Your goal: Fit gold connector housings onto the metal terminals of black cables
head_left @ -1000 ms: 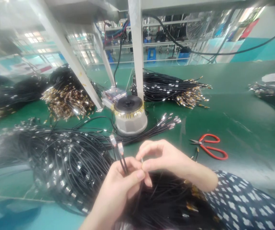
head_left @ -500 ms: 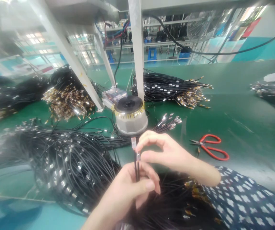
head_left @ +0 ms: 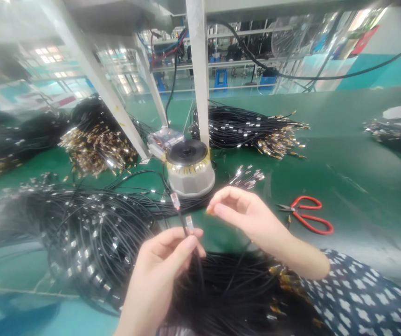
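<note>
My left hand point(head_left: 169, 261) is closed around two black cables point(head_left: 182, 221), whose ends point upward. A silver-white connector point(head_left: 175, 200) tops the taller one, and a paler tip point(head_left: 189, 223) shows just above my thumb and fingers. Apart from it, to the right, my right hand point(head_left: 244, 212) has thumb and fingertips pinched together on a small orange-yellow piece point(head_left: 209, 211), too small to identify. Just behind the hands stands a round white dispenser point(head_left: 190, 179) with a black disc on top and yellow strips around its rim. Black cables heap below both hands.
Red-handled scissors point(head_left: 310, 214) lie on the green table point(head_left: 354, 177) at right. A large cable pile point(head_left: 92, 233) spreads over the left. Bundles with gold tips point(head_left: 95, 149) and another cable bundle point(head_left: 249, 130) lie behind, near white frame posts point(head_left: 198, 70).
My left hand has shifted left with the cables, which now tilt left. My right hand has drawn away from the cable ends, its fingertips now closed on a small orange-yellow piece.
</note>
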Tool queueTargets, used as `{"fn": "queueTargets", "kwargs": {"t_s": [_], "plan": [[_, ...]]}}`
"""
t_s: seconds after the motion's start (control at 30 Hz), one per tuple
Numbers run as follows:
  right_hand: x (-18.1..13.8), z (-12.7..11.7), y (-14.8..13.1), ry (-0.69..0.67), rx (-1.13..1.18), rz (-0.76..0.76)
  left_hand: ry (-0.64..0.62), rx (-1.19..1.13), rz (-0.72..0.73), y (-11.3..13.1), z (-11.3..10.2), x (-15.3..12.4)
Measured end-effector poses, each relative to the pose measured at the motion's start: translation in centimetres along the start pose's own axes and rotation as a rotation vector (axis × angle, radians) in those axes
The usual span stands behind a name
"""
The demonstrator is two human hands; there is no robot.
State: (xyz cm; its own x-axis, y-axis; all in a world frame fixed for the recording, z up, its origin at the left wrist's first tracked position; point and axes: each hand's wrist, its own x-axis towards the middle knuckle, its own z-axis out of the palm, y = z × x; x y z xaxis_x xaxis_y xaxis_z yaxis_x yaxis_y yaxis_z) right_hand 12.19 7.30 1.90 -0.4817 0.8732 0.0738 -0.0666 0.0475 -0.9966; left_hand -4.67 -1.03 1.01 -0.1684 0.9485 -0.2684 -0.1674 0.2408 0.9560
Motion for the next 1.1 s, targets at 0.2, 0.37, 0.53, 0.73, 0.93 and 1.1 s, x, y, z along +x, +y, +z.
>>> {"fn": "queueTargets", "kwargs": {"t_s": [0.2,0.37,0.53,0.73,0.93,1.1], "plan": [[-0.5,-0.1,0.7,-0.035,0.389,0.174,-0.018,-0.131,-0.052,0.0,0.5,-0.1],[-0.9,0.8,1.1,-0.038,0.519,0.240,-0.035,-0.168,-0.087,0.0,0.9,-0.2],[-1.1,1.9,1.4,-0.005,0.558,0.210,-0.048,-0.143,-0.039,-0.2,0.7,-0.5],[-1.1,2.5,1.3,0.062,0.522,0.205,-0.047,-0.158,-0.022,-0.3,0.9,-0.5],[-1.2,2.6,1.4,0.072,0.525,0.198,-0.049,-0.158,-0.008,-0.3,1.0,-0.2],[-1.1,2.7,1.6,0.073,0.512,0.188,-0.063,-0.157,-0.005,-0.3,0.9,-0.3]]}}
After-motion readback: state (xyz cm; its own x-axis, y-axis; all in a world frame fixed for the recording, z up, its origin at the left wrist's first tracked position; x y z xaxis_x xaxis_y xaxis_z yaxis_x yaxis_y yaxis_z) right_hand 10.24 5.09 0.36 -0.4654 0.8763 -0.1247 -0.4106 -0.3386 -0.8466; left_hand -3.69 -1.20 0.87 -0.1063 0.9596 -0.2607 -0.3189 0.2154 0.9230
